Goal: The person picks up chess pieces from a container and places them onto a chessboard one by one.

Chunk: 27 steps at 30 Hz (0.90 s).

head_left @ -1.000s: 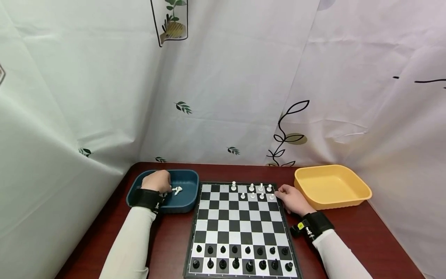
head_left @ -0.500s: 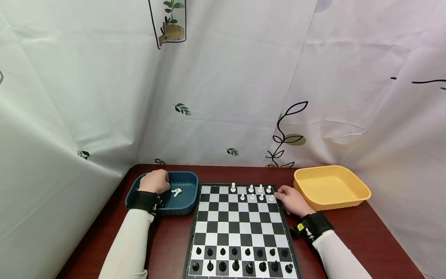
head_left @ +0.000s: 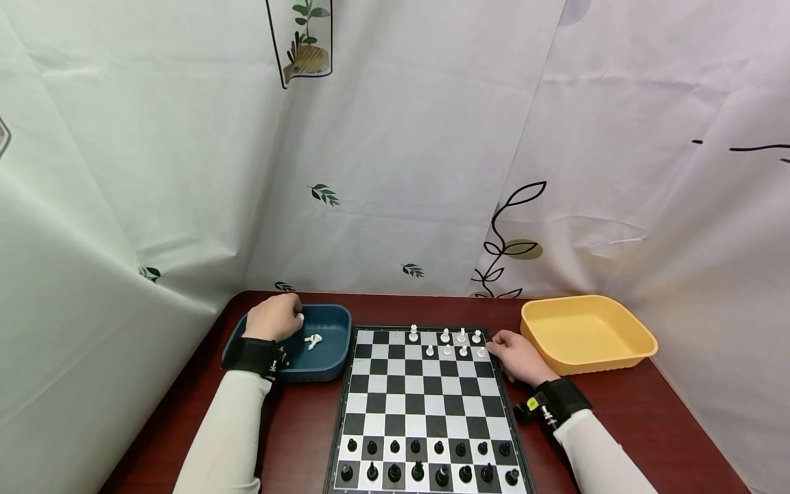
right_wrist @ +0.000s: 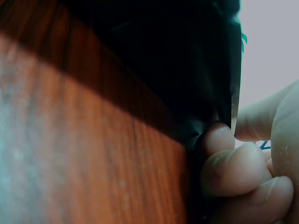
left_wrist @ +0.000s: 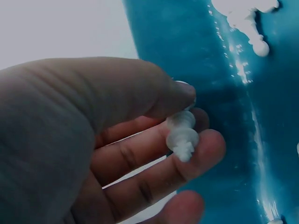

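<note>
My left hand is over the dark blue tray, pinching a white chess piece between thumb and fingers; the piece has a ridged, pointed end. More white pieces lie on the tray's floor. My right hand grips the far right corner of the chessboard, thumb above and fingers curled at its side. In the right wrist view those fingers press against the board's dark edge. White chess pieces stand in two partly filled rows at the far end.
Two full rows of black chess pieces stand at the near end of the board. A yellow tray sits at the back right of the reddish-brown table. A white printed curtain hangs behind and beside the table.
My left hand has risen a little within the tray, and a white chess piece now shows at its fingertips. The right hand keeps its hold on the board.
</note>
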Motion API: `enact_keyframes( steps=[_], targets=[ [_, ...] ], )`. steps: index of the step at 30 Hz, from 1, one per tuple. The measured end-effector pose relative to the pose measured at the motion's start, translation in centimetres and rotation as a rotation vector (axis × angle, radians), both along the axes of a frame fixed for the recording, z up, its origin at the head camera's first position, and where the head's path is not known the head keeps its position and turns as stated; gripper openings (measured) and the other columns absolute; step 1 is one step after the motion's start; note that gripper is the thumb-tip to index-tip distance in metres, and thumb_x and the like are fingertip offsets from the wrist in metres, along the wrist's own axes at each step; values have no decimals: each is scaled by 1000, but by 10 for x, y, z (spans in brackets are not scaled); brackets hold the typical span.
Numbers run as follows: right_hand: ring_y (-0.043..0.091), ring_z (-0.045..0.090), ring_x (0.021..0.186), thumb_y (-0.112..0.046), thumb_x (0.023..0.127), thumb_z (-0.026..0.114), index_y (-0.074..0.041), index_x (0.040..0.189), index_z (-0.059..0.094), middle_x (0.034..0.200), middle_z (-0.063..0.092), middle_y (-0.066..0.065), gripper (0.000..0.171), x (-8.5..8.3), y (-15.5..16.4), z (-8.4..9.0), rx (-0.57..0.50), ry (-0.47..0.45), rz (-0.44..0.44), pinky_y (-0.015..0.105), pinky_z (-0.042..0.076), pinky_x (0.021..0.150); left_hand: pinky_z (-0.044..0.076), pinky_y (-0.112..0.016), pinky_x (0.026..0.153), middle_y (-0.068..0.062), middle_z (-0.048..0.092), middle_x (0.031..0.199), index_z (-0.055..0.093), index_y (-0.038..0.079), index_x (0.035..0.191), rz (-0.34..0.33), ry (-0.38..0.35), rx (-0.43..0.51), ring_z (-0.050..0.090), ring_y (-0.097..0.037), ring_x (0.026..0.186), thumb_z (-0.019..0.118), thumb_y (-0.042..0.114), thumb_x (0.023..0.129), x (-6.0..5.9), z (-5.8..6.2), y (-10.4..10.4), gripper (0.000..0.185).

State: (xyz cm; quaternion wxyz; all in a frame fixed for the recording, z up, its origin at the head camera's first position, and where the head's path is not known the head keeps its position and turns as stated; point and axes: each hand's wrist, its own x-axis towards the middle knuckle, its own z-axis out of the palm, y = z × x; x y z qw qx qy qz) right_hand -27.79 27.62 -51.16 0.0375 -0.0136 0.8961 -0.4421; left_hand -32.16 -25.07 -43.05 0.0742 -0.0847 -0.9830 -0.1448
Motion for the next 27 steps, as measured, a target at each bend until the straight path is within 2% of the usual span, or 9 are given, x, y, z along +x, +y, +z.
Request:
enact_keyframes(
  steps=[8, 18, 27],
  targets=[
    [19, 50, 42, -20, 111, 63, -4, 102, 62, 63, 56, 6, 18, 1, 1, -1, 4, 2, -1, 34, 45, 45, 52, -45, 62, -8, 69, 86, 71, 6, 104, -41, 33, 29, 61, -25, 71, 76, 15, 100, 5, 10, 7, 11],
    [18, 50, 42, -21, 111, 62, -4, 102, 61, 62, 56, 5, 20, 0, 0, 0, 7, -5, 14, 33, 44, 44, 54, -46, 68, -10, 74, 96, 74, 7, 111, -123, 107, 97, 61, -22, 74, 72, 10, 102, 9, 17, 21, 10],
    [19, 51, 42, -22, 111, 62, -4, 102, 62, 62, 56, 5, 20, 0, 0, 1, 6, -7, 13, 33, 45, 45, 56, -48, 77, -8, 73, 101, 76, 10, 111, -215, 141, 128, 62, -24, 83, 74, 7, 100, 7, 16, 35, 11]
  ],
)
